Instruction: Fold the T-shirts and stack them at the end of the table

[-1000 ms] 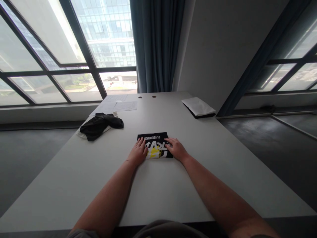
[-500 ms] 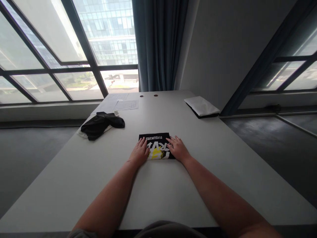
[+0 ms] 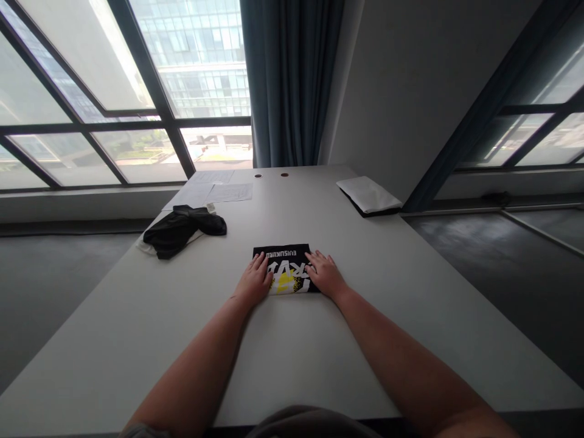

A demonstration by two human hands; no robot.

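Note:
A flat black folded cloth [image 3: 288, 271], printed with white letters and a yellow patch, lies on the white table [image 3: 292, 353] in front of me. It looks like a folded T-shirt, its lettering upside down from my side. My left hand [image 3: 254, 280] rests on its left edge, fingers stretched out and pointing away. On the right edge lies my right hand [image 3: 326, 274], fingers spread over the fabric. Both palms cover parts of the side edges.
A crumpled black garment [image 3: 182, 231] with some white under it lies at the table's left. Behind it are paper sheets [image 3: 230, 192]. A white-and-black folded item [image 3: 369, 196] sits at the back right. Two round holes [image 3: 285, 175] mark the far end, near a blue curtain [image 3: 289, 85].
The whole view has shifted slightly, so everything appears a little further left. Both hands stay on the folded cloth, with no clear movement against it.

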